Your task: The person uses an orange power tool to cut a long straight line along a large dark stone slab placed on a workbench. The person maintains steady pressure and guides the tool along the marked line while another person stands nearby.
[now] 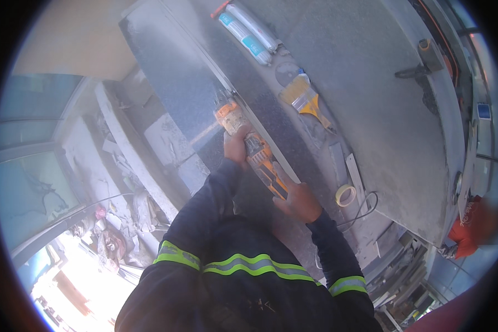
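A dusty orange corded power tool (253, 141), shaped like an angle grinder, lies at a slant over a dark speckled stone slab (177, 72). My left hand (235, 146) is wrapped around its front body. My right hand (297, 199) grips the rear end of the tool. Its working head reaches to a long, thin light strip (268, 138) running along the slab; the disc or bit itself is not distinguishable. Pale dust hangs over the far part of the slab. Both dark sleeves carry bright reflective bands.
On the right lie sealant tubes (246, 39), a paintbrush (307, 102) with a yellow handle, a tape roll (346, 195) and a cable (365, 210). Another tool (420, 66) sits on the grey surface (371, 110). Debris fills the lower left; a person in red (466, 227) is at far right.
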The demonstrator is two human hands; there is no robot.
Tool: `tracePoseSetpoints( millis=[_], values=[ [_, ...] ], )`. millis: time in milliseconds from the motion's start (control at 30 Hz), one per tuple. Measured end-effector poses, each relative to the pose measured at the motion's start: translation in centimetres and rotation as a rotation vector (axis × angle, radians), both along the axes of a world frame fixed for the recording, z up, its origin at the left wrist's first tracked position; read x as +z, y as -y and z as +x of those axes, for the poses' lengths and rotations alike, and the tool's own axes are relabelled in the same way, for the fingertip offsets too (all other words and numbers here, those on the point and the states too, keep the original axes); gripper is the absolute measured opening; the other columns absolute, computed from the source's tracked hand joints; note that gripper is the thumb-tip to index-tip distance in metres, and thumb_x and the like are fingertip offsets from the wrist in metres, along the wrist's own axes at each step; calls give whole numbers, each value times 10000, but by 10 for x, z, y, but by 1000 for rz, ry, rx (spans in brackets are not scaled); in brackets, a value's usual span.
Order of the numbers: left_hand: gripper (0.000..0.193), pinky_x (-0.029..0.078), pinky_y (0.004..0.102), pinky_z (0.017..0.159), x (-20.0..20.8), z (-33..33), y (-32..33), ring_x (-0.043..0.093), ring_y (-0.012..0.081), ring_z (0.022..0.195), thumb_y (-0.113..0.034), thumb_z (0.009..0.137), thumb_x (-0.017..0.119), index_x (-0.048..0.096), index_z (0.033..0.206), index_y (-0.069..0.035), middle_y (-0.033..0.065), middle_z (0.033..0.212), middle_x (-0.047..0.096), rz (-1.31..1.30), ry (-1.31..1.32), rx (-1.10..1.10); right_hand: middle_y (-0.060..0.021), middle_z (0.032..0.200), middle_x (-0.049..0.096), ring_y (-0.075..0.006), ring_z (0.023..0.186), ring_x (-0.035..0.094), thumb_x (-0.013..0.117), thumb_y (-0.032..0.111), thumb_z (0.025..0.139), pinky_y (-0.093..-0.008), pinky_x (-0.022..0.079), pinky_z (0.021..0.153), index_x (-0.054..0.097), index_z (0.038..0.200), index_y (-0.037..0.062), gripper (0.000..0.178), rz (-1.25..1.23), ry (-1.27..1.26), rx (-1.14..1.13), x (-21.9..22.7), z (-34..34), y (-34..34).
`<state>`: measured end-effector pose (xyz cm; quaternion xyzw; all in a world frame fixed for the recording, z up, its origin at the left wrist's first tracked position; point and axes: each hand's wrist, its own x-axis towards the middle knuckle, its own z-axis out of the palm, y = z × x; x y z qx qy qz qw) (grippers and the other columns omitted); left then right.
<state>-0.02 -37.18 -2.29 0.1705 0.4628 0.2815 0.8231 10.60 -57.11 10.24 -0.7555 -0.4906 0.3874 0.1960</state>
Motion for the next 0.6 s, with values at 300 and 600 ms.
tracePoseSetpoints(
  millis=[300, 600],
  values=[
    [582, 612, 446, 898, 27, 5, 29, 707, 288, 1061, -203, 945, 750, 459, 1410, -7, 157, 1245, 644, 27, -104, 27, -300, 932, 733, -509, 847, 717, 777, 235, 835, -564, 585, 787, 264, 1705, 190, 1011, -37, -25, -22, 14, -2, 22],
    [541, 617, 461, 884, 11, 5, -6, 713, 298, 1043, -174, 952, 720, 471, 1401, -2, 171, 1232, 648, 51, -107, 19, -299, 925, 733, -505, 858, 722, 750, 242, 849, -577, 582, 809, 278, 1703, 197, 977, -47, -13, -8, -3, 0, -6]
  ],
)
